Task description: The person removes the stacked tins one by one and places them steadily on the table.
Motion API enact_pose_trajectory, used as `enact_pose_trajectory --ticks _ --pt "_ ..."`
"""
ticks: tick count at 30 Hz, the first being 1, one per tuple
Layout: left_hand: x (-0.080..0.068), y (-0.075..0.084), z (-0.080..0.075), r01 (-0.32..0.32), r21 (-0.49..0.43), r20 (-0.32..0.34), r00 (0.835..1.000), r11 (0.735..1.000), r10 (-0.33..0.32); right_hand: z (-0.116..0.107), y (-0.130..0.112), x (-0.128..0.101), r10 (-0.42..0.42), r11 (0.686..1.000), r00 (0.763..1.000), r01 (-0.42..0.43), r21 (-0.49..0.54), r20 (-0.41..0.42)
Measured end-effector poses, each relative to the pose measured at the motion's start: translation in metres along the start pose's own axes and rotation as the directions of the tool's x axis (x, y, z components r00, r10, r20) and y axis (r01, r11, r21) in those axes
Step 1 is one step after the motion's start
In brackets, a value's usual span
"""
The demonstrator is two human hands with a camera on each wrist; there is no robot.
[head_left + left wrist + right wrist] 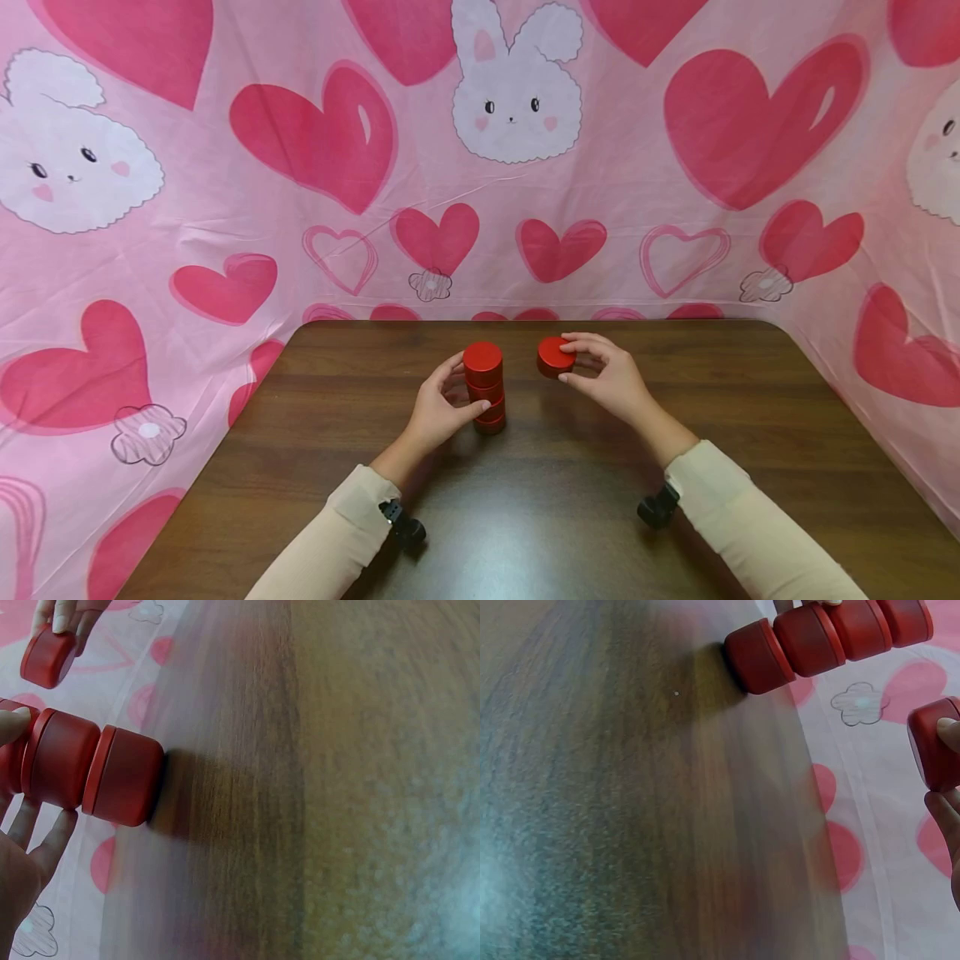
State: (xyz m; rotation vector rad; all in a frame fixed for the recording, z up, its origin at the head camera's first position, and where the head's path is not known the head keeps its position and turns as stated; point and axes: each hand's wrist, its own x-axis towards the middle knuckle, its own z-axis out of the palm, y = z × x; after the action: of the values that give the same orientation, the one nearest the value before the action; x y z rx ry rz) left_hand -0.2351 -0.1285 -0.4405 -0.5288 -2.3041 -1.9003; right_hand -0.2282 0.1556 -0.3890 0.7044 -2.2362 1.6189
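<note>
Stack (82, 769) top cut off at left edge; tabletop (337, 787) blurred.

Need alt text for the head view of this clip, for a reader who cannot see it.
A person's left hand steadies a stack of red round blocks on a dark wooden table, while the right hand holds another red block beside it, off the table. A pink cloth with hearts and bunnies hangs behind.
</note>
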Motion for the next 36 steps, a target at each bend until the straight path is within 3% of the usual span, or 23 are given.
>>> enact_pose_trajectory --ticks 2,9,12,18,26,36 --pt "0.0 0.0 0.0 -0.012 0.001 0.002 1.0 1.0 0.012 0.0 0.002 -0.001 0.011 1.0 1.0 -0.011 -0.005 0.002" --pt "0.0 0.002 0.001 -0.005 0.014 -0.007 1.0 1.0 0.005 0.001 0.043 -0.003 0.037 0.999 0.999 -0.036 0.014 -0.012" --pt "0.0 0.002 0.001 -0.004 0.012 -0.005 1.0 1.0 0.004 0.001 0.047 -0.004 0.062 0.998 0.998 -0.062 0.016 -0.014" --pt "0.0 0.001 0.001 -0.009 0.008 -0.004 1.0 1.0 0.009 0.002 0.047 -0.006 0.094 0.996 0.995 -0.094 0.004 -0.012" --pt "0.0 0.001 0.0 -0.008 0.009 0.002 1.0 1.0 0.008 0.004 0.022 -0.01 0.062 0.998 0.998 -0.063 -0.016 -0.011" --pt "0.0 0.002 0.0 0.031 -0.012 0.019 0.999 0.999 -0.031 0.005 0.03 -0.012 0.084 0.995 0.996 -0.085 -0.056 -0.013"
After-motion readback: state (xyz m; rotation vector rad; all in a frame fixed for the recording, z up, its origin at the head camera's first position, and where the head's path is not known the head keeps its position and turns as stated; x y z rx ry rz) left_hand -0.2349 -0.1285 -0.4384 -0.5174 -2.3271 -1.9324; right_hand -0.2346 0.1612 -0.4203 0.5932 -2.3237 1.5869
